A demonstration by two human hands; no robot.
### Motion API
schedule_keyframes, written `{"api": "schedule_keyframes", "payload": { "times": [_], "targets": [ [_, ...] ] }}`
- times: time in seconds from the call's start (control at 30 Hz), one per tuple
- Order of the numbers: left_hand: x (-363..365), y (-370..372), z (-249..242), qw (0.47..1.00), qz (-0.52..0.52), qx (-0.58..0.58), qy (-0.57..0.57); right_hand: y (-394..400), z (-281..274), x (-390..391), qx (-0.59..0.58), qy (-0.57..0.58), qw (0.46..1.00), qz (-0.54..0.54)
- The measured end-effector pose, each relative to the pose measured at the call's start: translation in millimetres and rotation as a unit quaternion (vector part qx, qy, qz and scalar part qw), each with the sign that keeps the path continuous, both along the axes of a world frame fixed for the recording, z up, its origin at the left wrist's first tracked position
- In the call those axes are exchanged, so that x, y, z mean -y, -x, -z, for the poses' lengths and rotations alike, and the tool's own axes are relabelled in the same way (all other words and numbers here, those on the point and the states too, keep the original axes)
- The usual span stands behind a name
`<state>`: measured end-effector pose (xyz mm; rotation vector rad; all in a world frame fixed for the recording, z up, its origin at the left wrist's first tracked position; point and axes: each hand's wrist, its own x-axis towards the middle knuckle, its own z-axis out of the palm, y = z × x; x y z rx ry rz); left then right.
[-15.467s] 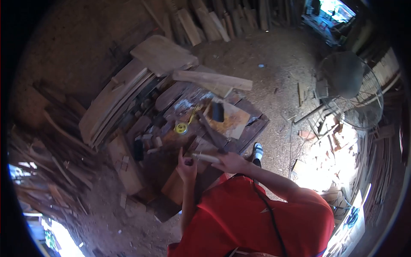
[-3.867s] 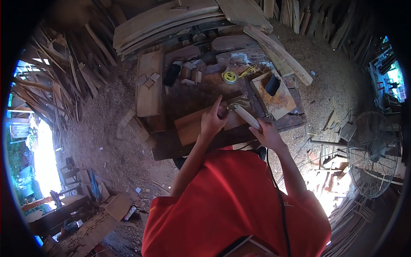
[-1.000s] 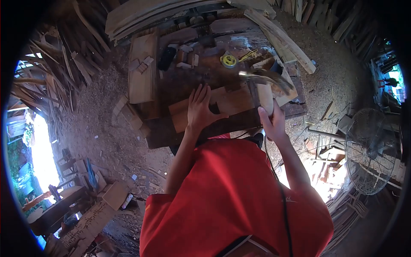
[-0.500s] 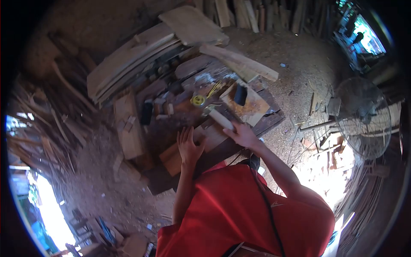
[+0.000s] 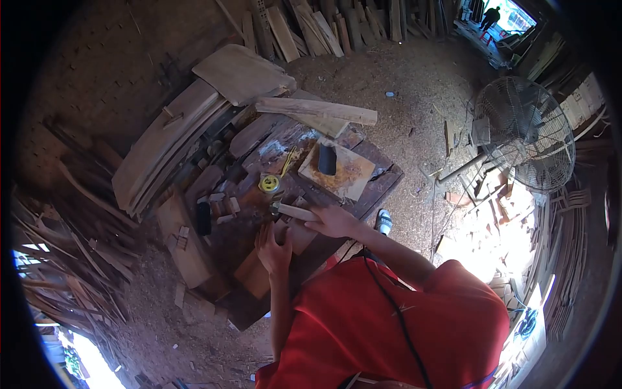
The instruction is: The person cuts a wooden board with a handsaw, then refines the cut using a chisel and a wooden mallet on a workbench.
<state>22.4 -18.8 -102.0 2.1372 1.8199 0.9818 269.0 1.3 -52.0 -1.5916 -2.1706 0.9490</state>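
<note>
My right hand (image 5: pixel 334 222) is wrapped round the pale wooden handle of a hammer (image 5: pixel 297 212). Its dark head points left, over the workbench (image 5: pixel 249 314). Just below the head, my left hand (image 5: pixel 274 251) rests at a light brown wooden board (image 5: pixel 253 275) along the bench's near edge. Its fingers and thumb are apart, with a dark gap between them; I make out nothing held there. A yellow tape measure (image 5: pixel 269 183) lies beyond the hammer head. Small wood blocks (image 5: pixel 223 207) lie to the left.
A square board (image 5: pixel 350 172) with a dark block (image 5: pixel 327 159) on it lies at the bench's right. Long planks (image 5: pixel 168 139) are stacked at the back left. A standing fan (image 5: pixel 525 133) is on the right. A distant person (image 5: pixel 490 17) stands by the opening.
The view has swung, shifting the bench left and down. The hammer head has come closer to my left hand, whose fingers are less spread than before. My right hand still grips the handle.
</note>
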Motion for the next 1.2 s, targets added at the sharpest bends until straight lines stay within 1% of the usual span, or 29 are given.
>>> {"api": "schedule_keyframes", "payload": {
  "times": [0.1, 0.3, 0.4, 0.5, 1.0, 1.07, 1.1, 1.2],
  "targets": [
    [-1, -4, -3, 1.0, -0.015, 0.002, 0.015, 2, 0, 1, -0.001, -0.018, 1.0, 0.015],
    [-1, -3, 2, 1.0, -0.014, 0.01, 0.006, 3, -12, 2, 0.016, 0.0, 1.0, 0.015],
    [0, -4, 1, 1.0, -0.013, 0.012, 0.005, 3, -3, 1, -0.002, -0.011, 1.0, 0.018],
    [0, -4, 0, 1.0, -0.011, 0.013, 0.004, 2, -6, -1, 0.014, 0.02, 1.0, 0.008],
    [-1, -3, 6, 0.999, -0.018, 0.033, 0.004, 2, -4, -1, 0.012, 0.006, 1.0, 0.012],
    [-4, 4, 10, 0.997, 0.008, 0.079, 0.02, 1, -1, 0, 0.01, -0.005, 1.0, 0.012],
    [-3, 5, 5, 0.994, 0.02, 0.101, 0.027, 2, -2, 0, 0.009, -0.01, 1.0, 0.011],
    [7, 13, -15, 0.997, 0.033, 0.069, 0.018, 1, -10, 4, -0.002, 0.009, 1.0, 0.017]
  ]
}}
